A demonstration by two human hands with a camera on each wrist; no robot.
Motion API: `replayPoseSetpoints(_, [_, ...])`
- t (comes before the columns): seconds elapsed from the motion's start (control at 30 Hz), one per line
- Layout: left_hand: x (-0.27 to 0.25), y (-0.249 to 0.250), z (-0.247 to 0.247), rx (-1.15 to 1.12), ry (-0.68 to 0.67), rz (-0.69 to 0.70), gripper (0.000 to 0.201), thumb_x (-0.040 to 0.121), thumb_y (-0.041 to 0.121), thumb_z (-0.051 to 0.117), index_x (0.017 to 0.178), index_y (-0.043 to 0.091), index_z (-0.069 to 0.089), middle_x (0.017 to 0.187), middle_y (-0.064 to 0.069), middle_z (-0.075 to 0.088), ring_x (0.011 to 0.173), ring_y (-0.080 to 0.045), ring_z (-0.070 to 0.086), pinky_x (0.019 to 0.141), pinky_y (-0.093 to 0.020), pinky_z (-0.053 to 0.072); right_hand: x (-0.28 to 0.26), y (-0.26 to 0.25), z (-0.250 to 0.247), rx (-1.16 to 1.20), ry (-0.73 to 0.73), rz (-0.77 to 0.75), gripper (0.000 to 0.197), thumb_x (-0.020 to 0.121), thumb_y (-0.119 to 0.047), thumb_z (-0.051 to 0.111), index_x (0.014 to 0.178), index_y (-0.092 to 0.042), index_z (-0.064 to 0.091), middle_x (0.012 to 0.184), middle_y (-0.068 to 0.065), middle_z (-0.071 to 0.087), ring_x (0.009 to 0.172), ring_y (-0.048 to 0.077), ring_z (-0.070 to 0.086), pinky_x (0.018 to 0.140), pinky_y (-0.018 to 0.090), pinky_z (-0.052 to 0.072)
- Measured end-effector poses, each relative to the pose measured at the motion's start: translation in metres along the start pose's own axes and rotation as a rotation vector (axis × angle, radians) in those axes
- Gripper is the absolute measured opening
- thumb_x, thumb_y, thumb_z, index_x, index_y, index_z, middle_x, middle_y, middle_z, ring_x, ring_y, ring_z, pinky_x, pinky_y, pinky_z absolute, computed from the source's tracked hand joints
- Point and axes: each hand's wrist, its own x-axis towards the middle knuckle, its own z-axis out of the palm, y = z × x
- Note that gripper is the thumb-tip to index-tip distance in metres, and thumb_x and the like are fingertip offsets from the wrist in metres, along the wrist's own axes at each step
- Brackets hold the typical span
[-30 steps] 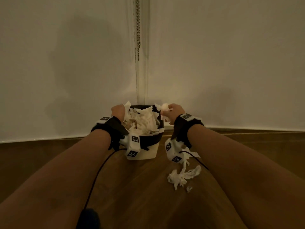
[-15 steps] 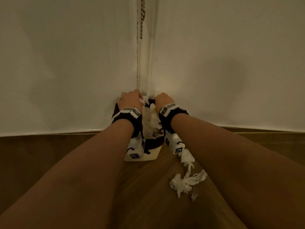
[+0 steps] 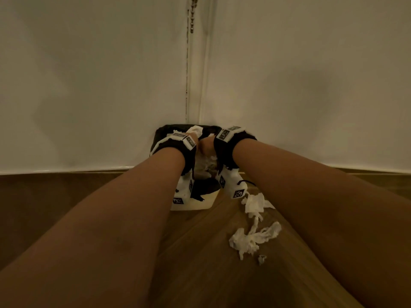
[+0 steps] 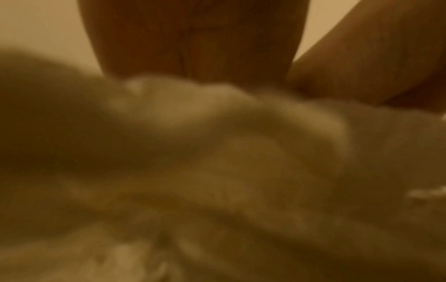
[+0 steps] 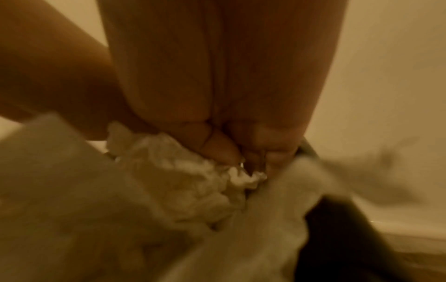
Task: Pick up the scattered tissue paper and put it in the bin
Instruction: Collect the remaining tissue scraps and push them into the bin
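A small white bin (image 3: 206, 202) with a black liner (image 3: 161, 133) stands on the floor against the wall, stuffed with white tissue (image 3: 195, 130). Both hands are down inside it, side by side. My left hand (image 3: 194, 138) pushes its fingers (image 4: 193, 47) into the tissue pile (image 4: 241, 152); their tips are hidden. My right hand (image 3: 205, 147) presses straight fingers (image 5: 217, 76) into crumpled tissue (image 5: 181, 181), beside the liner (image 5: 337, 238). More scattered tissue (image 3: 253, 238) lies on the floor right of the bin, under my right forearm.
Another tissue piece (image 3: 254, 203) lies close to the bin's right side, and a tiny scrap (image 3: 262, 259) lies nearer me. A bead chain (image 3: 193, 14) hangs down the white wall behind. The floor (image 3: 195, 274) is brown wood.
Both hands moved from the bin's two sides, where they held tissue at the rim, to the middle and down into the bin. The tissue pile now sits lower.
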Motion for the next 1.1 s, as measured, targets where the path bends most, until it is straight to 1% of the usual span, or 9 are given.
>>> replayPoseSetpoints(0.1, [-0.011, -0.007, -0.012, -0.094, 0.077, 0.231, 0.05, 0.099, 0.021, 0.04, 0.145, 0.009, 0.028, 0.145, -0.017, 0.038, 0.128, -0.032, 0.043, 0.107, -0.034, 0.036, -0.019, 0.009, -0.007, 0.251, 0.14, -0.024, 0.049, 0.098, -0.028, 0.039, 0.146, -0.019, 0.03, 0.147, 0.01, 0.037, 0.13, 0.031, 0.041, 0.105, 0.04, 0.036])
replayPoseSetpoints(0.2, [-0.037, -0.021, -0.027, -0.16, 0.18, 0.237, 0.038, 0.097, 0.016, 0.04, 0.134, 0.015, 0.047, 0.134, -0.014, 0.051, 0.116, -0.03, 0.053, 0.099, -0.036, 0.041, -0.039, 0.021, -0.013, 0.445, 0.245, 0.019, 0.048, 0.096, -0.037, 0.037, 0.144, -0.033, 0.029, 0.146, 0.008, 0.04, 0.123, 0.032, 0.048, 0.1, 0.042, 0.043])
replayPoseSetpoints(0.37, [-0.088, -0.033, -0.039, -0.274, 0.356, 0.202, 0.032, 0.091, 0.01, 0.043, 0.118, 0.014, 0.06, 0.121, -0.012, 0.058, 0.105, -0.03, 0.058, 0.091, -0.041, 0.05, -0.085, 0.041, -0.013, 0.612, 0.265, 0.105, 0.07, 0.09, -0.013, 0.049, 0.148, -0.034, 0.017, 0.134, 0.016, 0.049, 0.105, 0.036, 0.059, 0.089, 0.046, 0.052])
replayPoseSetpoints(0.53, [-0.132, -0.034, -0.024, -0.388, 0.577, 0.271, 0.029, 0.094, 0.021, 0.037, 0.112, 0.018, 0.059, 0.113, -0.008, 0.06, 0.098, -0.028, 0.059, 0.084, -0.038, 0.048, -0.13, 0.059, 0.006, 0.776, 0.376, 0.145, 0.061, 0.091, -0.004, 0.048, 0.145, -0.025, 0.028, 0.124, 0.017, 0.056, 0.097, 0.034, 0.063, 0.084, 0.046, 0.054])
replayPoseSetpoints(0.63, [-0.156, -0.02, -0.004, -0.441, 0.656, 0.372, 0.025, 0.092, 0.024, 0.037, 0.106, 0.021, 0.058, 0.098, -0.005, 0.063, 0.081, -0.023, 0.059, 0.072, -0.034, 0.048, -0.151, 0.071, 0.03, 0.841, 0.446, 0.198, 0.056, 0.091, -0.004, 0.048, 0.142, -0.024, 0.034, 0.126, 0.016, 0.056, 0.101, 0.034, 0.062, 0.086, 0.044, 0.053])
replayPoseSetpoints(0.7, [-0.17, -0.007, 0.013, -0.435, 0.647, 0.429, 0.022, 0.093, 0.027, 0.036, 0.103, 0.024, 0.056, 0.083, -0.002, 0.061, 0.071, -0.021, 0.056, 0.064, -0.031, 0.045, -0.158, 0.077, 0.051, 0.865, 0.474, 0.24, 0.057, 0.09, -0.002, 0.049, 0.141, -0.023, 0.037, 0.128, 0.015, 0.055, 0.102, 0.033, 0.061, 0.082, 0.037, 0.053])
replayPoseSetpoints(0.8, [-0.185, 0.014, 0.045, -0.4, 0.61, 0.565, 0.019, 0.093, 0.027, 0.04, 0.102, 0.022, 0.056, 0.074, 0.0, 0.058, 0.071, -0.023, 0.059, 0.062, -0.028, 0.041, -0.162, 0.087, 0.084, 0.848, 0.475, 0.309, 0.052, 0.089, -0.005, 0.049, 0.138, -0.021, 0.041, 0.133, 0.012, 0.052, 0.111, 0.031, 0.057, 0.082, 0.032, 0.047])
replayPoseSetpoints(1.0, [-0.182, 0.045, 0.112, -0.248, 0.361, 0.615, 0.02, 0.095, 0.027, 0.038, 0.108, 0.025, 0.052, 0.091, -0.003, 0.067, 0.08, -0.023, 0.062, 0.067, -0.031, 0.047, -0.154, 0.112, 0.157, 0.873, 0.305, 0.437, 0.047, 0.091, -0.013, 0.052, 0.137, -0.019, 0.043, 0.134, 0.011, 0.051, 0.112, 0.031, 0.056, 0.09, 0.039, 0.05])
replayPoseSetpoints(1.1, [-0.17, 0.05, 0.143, -0.237, 0.206, 0.588, 0.023, 0.096, 0.024, 0.037, 0.112, 0.023, 0.054, 0.105, -0.004, 0.066, 0.09, -0.024, 0.062, 0.077, -0.036, 0.052, -0.148, 0.124, 0.191, 0.859, 0.225, 0.47, 0.036, 0.092, -0.015, 0.052, 0.128, -0.014, 0.051, 0.126, 0.013, 0.057, 0.105, 0.032, 0.06, 0.088, 0.041, 0.052])
